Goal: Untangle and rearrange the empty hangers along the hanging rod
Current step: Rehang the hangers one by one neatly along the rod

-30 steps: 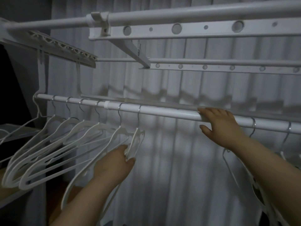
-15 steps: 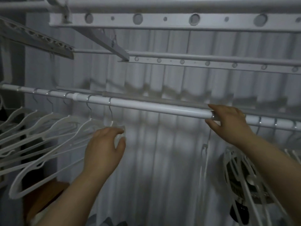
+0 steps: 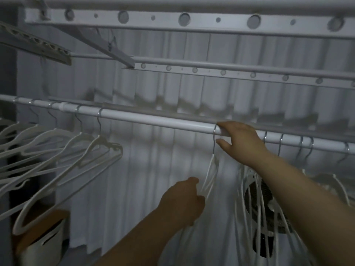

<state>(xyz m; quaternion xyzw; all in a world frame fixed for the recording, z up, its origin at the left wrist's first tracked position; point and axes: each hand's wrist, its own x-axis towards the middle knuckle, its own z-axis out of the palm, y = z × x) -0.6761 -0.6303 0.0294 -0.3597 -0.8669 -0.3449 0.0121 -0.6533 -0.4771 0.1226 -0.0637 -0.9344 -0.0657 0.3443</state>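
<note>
Step in hand: judged to be freeing one hanger from the tangled side and shifting it along the rod.
Rod: the white tubular hanging rod (image 3: 153, 120) crosses the view, sloping down to the right, in front of a pleated white curtain (image 3: 153, 169).
Selected hanger: a slim white plastic hanger with a wire hook (image 3: 212, 166) hangs alone at mid-span, edge-on to the camera, between the two groups.
Left hand: the left hand (image 3: 182, 202) is below the rod, fingers curled round the lower arms of the selected hanger.
Right hand: the right hand (image 3: 242, 143) is on the rod, fingers hooked over its top just beside the selected hook, thumb below, near the hook's shank. The hands are well apart.
Left group: a row of white plastic hangers (image 3: 57, 150) hangs with hooks spaced along the rod and frames swung out; it appears sorted.
Right cluster: a bunch of white hangers (image 3: 259, 198) hangs under the right forearm, frames overlapping, hooks close together; it appears tangled.
Progress: judged partway; the right cluster is not yet separated.
Next move: slide the selected hook left toward the sorted row, guiding the frame from below so it turns square to the rod.
Caution: the frame may snag the right cluster; keep it clear while sliding.
</note>
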